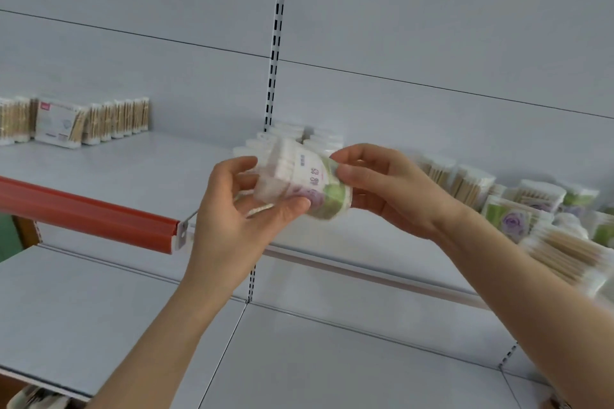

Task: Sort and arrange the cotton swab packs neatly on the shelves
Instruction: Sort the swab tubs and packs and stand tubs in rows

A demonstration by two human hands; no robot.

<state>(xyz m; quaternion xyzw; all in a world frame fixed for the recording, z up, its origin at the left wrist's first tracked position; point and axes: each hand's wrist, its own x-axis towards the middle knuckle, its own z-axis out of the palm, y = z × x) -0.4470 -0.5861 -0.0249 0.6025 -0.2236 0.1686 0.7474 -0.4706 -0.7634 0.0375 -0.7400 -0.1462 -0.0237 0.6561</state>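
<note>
Both of my hands hold a cotton swab pack with a green and purple flower label in front of the upper shelf. My left hand grips its left end from below, thumb on the front. My right hand pinches its right end. Behind the pack, several white packs stand against the back panel. A row of wooden-stick packs stands upright at the far left of the shelf. A loose heap of mixed packs lies at the right.
A red price rail runs along the upper shelf's left front edge. Below it is a lower grey shelf. A slotted upright divides the grey back panels. More packs show at the bottom left corner.
</note>
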